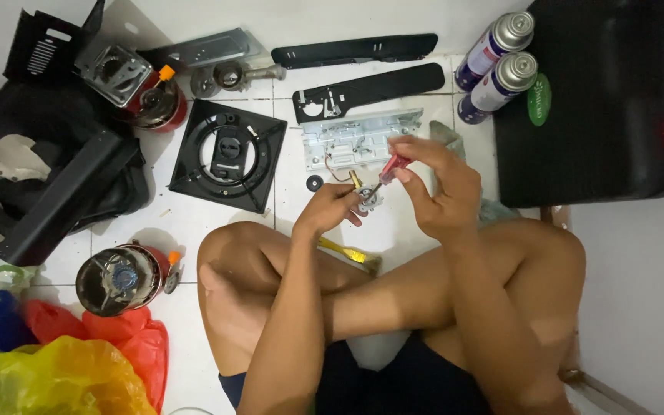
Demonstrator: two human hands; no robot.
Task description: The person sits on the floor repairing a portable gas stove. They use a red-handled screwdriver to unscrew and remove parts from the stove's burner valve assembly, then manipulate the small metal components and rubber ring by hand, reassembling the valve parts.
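A small round metal part (367, 198) was held pinched in the left hand (330, 209), just in front of the grey metal bracket plate (359, 135) lying on the white tiled floor (194, 223). A red-handled screwdriver (390, 169) was grasped in the right hand (441, 188), its tip set against the small part. Both grips were clenched on what they held. Left of the bracket plate lay a square black burner tray (228, 154); behind the plate, two long black panels (363, 69) were laid. To the plate's right stood two gas canisters (497, 65) beside a black case (609, 100). A yellow-handled tool (347, 252) rested near the knees.
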